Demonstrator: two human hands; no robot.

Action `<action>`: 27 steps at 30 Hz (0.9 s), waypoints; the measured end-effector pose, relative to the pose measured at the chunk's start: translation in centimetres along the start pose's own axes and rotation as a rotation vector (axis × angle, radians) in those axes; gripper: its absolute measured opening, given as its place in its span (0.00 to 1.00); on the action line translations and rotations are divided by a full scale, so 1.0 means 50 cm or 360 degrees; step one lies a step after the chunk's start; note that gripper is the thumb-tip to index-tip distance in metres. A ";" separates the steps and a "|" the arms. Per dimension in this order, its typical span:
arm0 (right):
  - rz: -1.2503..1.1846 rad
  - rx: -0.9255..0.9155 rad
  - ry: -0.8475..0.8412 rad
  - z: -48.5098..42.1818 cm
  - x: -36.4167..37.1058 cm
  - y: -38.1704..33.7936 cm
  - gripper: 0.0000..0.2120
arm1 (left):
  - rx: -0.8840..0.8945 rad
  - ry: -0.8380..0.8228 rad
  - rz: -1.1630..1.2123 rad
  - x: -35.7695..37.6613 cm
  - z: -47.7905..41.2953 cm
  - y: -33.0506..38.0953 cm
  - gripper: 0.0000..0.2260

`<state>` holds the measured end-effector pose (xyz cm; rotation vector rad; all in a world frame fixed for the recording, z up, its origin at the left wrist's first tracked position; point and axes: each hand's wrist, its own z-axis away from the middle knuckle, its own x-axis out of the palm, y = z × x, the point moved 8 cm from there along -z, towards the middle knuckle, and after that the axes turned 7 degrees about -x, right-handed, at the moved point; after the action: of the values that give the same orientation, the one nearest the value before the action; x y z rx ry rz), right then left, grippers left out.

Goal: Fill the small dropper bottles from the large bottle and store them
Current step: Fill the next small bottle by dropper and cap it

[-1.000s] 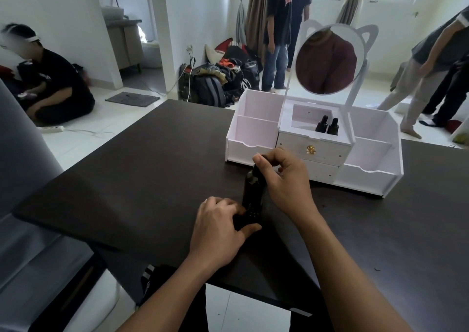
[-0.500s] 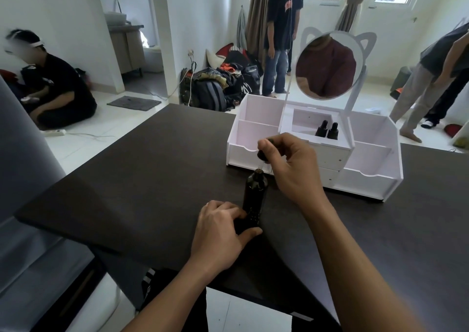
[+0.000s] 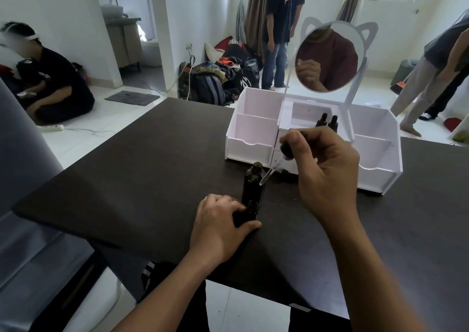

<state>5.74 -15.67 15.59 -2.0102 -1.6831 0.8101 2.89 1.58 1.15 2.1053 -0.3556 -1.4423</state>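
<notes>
A tall dark large bottle (image 3: 251,187) stands open on the dark table (image 3: 142,179). My left hand (image 3: 220,227) grips a small dark bottle (image 3: 247,211) at its foot, mostly hidden by my fingers. My right hand (image 3: 322,171) pinches a black dropper cap (image 3: 286,148) above and right of the large bottle's neck. Its clear glass pipette (image 3: 269,175) slants down-left, outside the neck. Two capped small dropper bottles (image 3: 328,122) stand in the middle top compartment of the white organiser (image 3: 375,154).
The organiser carries a round cat-eared mirror (image 3: 327,57) and stands just behind my hands. The table's near edge runs close under my left wrist. Several people and a pile of bags (image 3: 218,77) are on the floor beyond the table.
My right hand has lifted the dropper cap out of the large bottle and drawn it up and to the right; the pipette now hangs free beside the neck. My left hand stays put.
</notes>
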 end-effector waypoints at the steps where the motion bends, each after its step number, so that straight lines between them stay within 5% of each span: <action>1: -0.0003 0.0028 -0.0025 0.013 0.004 0.004 0.06 | -0.0005 -0.0007 -0.0007 0.001 0.000 -0.001 0.21; 27: 0.0106 0.0095 -0.0229 0.094 0.062 0.068 0.03 | 0.0060 0.0063 -0.0003 0.006 0.000 -0.002 0.18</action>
<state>5.53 -13.63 9.33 -2.0195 -1.6543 1.0385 3.00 1.55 0.87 2.1612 -0.3683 -1.4030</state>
